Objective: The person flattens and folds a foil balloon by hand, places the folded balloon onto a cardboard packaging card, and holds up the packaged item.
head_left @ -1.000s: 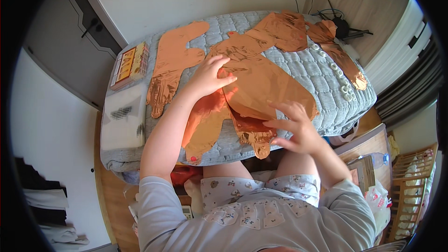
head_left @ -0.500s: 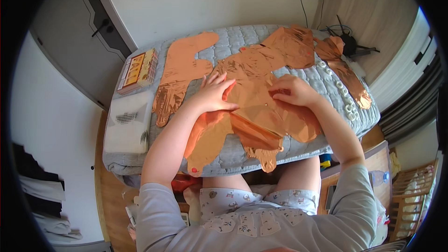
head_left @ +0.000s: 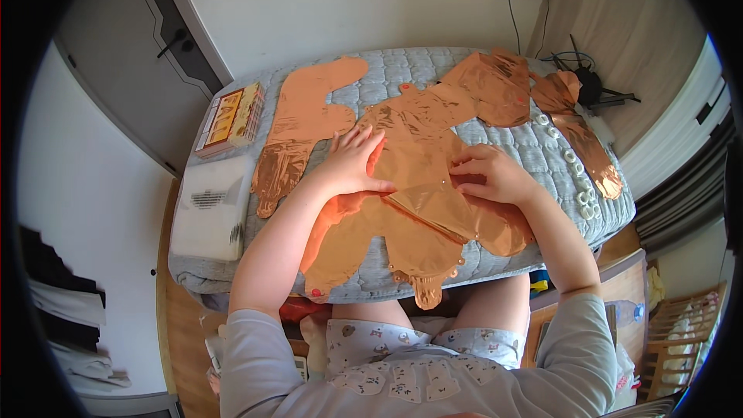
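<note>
A large copper-coloured foil balloon (head_left: pixel 418 159), flat and uninflated, lies on the grey quilted mattress (head_left: pixel 379 282) in front of me. My left hand (head_left: pixel 357 161) rests on its left side, fingers spread and thumb stretched toward the middle. On its right side, my right hand (head_left: pixel 495 176) touches the foil with bent fingers, thumb and fingertips apart. A slanting crease (head_left: pixel 426 220) runs below the hands. The balloon's near tab (head_left: pixel 427 292) hangs at the mattress edge, and a rounded lobe with a red dot (head_left: pixel 333 267) lies to its left.
Another copper foil piece (head_left: pixel 298 120) lies at the left, beside a box (head_left: pixel 230 118) and a clear plastic packet (head_left: pixel 209 213). More crumpled foil (head_left: pixel 495 85) spreads at the far right. White rings (head_left: pixel 576 170) line the right side, near a black stand (head_left: pixel 592 89).
The balloon's near part has unfolded and lies flatter, its tab now reaching closer to me. My right hand's fingers have loosened from a tighter curl. The left hand stays on the foil.
</note>
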